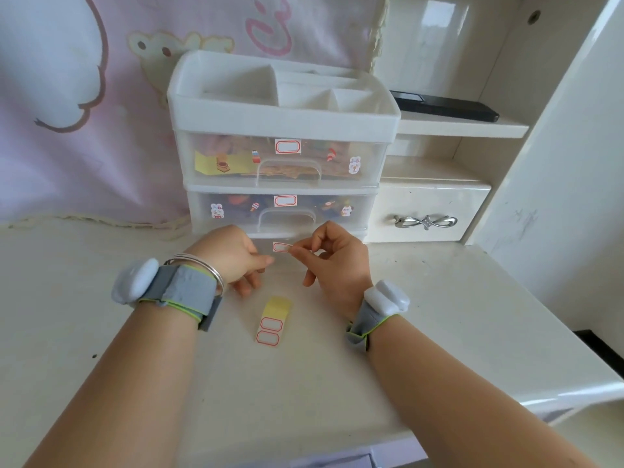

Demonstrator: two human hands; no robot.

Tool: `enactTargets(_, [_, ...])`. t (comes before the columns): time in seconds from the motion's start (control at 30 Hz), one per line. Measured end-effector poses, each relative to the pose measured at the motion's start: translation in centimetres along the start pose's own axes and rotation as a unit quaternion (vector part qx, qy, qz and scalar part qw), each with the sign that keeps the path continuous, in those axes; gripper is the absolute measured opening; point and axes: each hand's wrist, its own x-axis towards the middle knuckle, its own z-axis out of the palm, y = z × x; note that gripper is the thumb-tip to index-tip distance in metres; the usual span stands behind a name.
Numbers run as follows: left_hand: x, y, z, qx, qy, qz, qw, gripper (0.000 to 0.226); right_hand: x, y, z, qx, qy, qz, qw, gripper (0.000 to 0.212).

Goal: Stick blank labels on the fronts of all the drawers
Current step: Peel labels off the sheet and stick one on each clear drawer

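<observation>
A white plastic drawer unit (pixel 280 119) stands at the back of the desk. Its top drawer (pixel 337 163) carries a red-bordered blank label (pixel 287 146), and the middle drawer (pixel 233 204) carries another label (pixel 285 200). At the front of the bottom drawer (pixel 266 243), my right hand (pixel 332 256) pinches the right end of a third blank label (pixel 281 247). My left hand (pixel 233 256) rests just left of that label with its fingers curled; whether it touches the label is unclear. A yellow backing sheet (pixel 273 319) with two labels lies on the desk between my wrists.
A cream built-in drawer with a silver bow handle (pixel 426 221) sits right of the unit. A black flat object (pixel 445 106) lies on the shelf above. Pink cartoon fabric (pixel 84 113) hangs behind. The desk's edge (pixel 574 393) runs down the right side.
</observation>
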Motion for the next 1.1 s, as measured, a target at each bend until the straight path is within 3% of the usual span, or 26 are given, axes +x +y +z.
enactTargets(0.7, [1.1,0.2,1.3,-0.003,0.054,-0.020,0.998,0.050,0.3,0.4,0.6,-0.078,0.031,-0.017,0.996,0.038])
enactTargets(0.93, [1.2,0.2,1.9,0.064,0.110,-0.017,0.992,0.056,0.1,0.2,0.7,-0.095,0.039,-0.020,0.994,0.039])
enactTargets(1.1, [1.5,0.3,2.2,0.094,0.140,-0.028,0.985,0.053,-0.2,-0.4,1.1,-0.178,0.050,-0.029,0.982,0.033])
